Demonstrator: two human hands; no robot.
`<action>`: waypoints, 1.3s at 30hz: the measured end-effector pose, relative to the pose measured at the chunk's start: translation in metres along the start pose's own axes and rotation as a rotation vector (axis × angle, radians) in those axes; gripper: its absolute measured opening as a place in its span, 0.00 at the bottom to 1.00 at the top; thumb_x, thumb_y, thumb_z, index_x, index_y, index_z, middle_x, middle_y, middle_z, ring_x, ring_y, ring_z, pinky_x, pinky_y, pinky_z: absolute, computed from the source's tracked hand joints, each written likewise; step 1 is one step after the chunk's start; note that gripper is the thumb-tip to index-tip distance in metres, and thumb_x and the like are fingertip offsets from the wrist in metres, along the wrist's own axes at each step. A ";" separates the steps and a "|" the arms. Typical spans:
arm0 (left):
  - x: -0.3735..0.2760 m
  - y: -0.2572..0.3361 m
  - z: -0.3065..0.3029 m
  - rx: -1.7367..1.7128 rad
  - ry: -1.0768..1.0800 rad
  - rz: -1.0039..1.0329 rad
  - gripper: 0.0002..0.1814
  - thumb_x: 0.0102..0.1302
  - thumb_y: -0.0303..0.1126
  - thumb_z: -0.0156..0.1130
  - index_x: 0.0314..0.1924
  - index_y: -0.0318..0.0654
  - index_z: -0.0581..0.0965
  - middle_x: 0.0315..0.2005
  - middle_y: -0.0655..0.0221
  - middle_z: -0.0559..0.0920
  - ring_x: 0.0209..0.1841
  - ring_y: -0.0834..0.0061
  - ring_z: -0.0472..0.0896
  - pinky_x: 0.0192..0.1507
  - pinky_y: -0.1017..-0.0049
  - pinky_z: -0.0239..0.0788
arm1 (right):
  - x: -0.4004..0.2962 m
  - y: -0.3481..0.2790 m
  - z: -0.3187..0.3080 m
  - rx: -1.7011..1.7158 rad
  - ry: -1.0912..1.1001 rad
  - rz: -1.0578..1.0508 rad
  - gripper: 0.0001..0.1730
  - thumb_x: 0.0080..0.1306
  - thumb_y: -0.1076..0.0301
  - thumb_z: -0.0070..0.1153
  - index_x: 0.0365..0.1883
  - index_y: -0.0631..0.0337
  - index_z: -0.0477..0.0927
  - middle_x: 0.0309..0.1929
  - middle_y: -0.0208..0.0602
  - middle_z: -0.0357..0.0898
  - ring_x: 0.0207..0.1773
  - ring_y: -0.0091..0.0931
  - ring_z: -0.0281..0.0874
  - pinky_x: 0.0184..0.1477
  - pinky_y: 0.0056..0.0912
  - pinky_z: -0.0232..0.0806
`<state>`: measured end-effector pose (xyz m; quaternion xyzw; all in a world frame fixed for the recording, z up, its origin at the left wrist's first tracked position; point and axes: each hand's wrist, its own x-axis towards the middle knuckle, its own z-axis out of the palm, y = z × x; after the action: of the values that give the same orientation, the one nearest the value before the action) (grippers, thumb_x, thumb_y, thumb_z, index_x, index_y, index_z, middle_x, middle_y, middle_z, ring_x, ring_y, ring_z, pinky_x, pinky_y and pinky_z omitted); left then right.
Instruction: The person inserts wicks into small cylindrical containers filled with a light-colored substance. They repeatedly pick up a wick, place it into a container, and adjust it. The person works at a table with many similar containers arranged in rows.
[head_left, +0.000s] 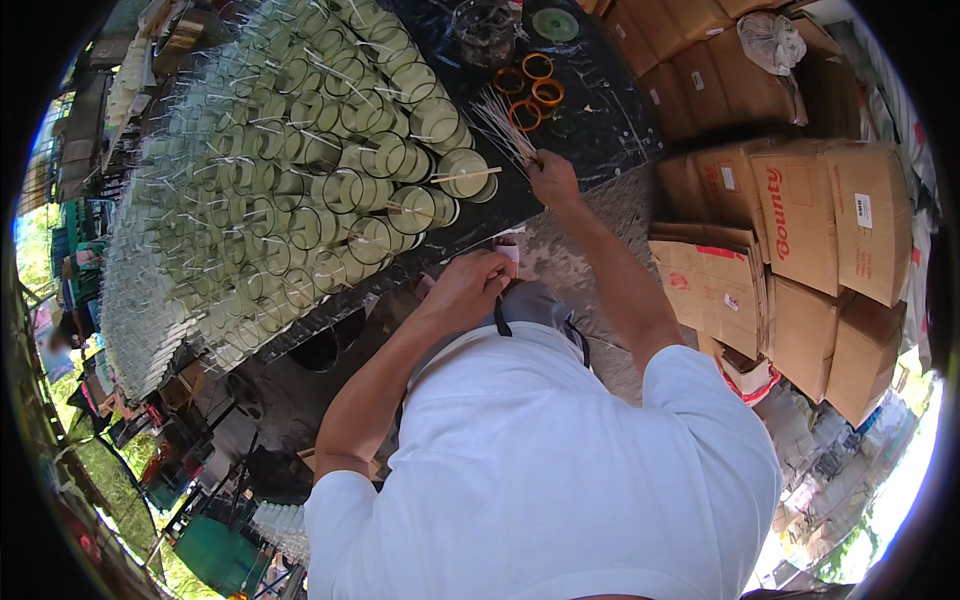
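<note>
My right hand (553, 180) is closed around a bundle of thin white wicks (504, 126) over the edge of the black-covered table (517, 201). My left hand (478, 279) is near my waist, just off the table edge, fingers curled together; whether something small is between them cannot be made out. Rows of glass jars (391, 156) holding pale greenish wax fill the table's left side, many with wicks and thin sticks. On the nearest corner jar (463, 172) a flat wooden stick (466, 175) lies across the rim.
Several orange rings (548, 91), a dark round container (484, 34) and a green disc (555, 25) are on the table's far part. Cardboard boxes (795, 217) are stacked at the right, with flattened cartons (705, 289) beside them. A green barrel (220, 555) is at the lower left.
</note>
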<state>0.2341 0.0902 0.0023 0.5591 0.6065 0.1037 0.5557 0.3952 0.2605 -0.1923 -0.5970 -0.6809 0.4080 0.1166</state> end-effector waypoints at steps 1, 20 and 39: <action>0.006 -0.004 0.002 0.022 0.043 0.062 0.17 0.72 0.28 0.62 0.58 0.29 0.80 0.46 0.53 0.84 0.45 0.62 0.86 0.47 0.66 0.77 | 0.001 -0.001 -0.008 0.064 -0.043 0.022 0.16 0.74 0.58 0.61 0.45 0.65 0.82 0.39 0.48 0.87 0.41 0.43 0.86 0.44 0.48 0.75; -0.073 0.012 -0.039 -1.144 0.680 0.304 0.06 0.79 0.27 0.59 0.50 0.33 0.79 0.38 0.68 0.84 0.37 0.79 0.80 0.42 0.77 0.72 | -0.152 -0.189 -0.066 1.276 -0.685 0.024 0.13 0.72 0.63 0.69 0.44 0.63 0.81 0.26 0.23 0.76 0.22 0.13 0.65 0.21 0.19 0.55; -0.352 -0.170 -0.133 -0.575 1.105 -0.025 0.07 0.74 0.29 0.67 0.43 0.32 0.85 0.29 0.77 0.83 0.32 0.88 0.76 0.35 0.83 0.69 | -0.243 -0.420 0.121 0.115 -0.694 -0.985 0.06 0.66 0.73 0.69 0.40 0.64 0.86 0.28 0.36 0.82 0.25 0.28 0.78 0.29 0.32 0.67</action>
<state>-0.0520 -0.1833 0.1202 0.2437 0.7588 0.5302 0.2893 0.0787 0.0089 0.1024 -0.0361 -0.8524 0.5130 0.0949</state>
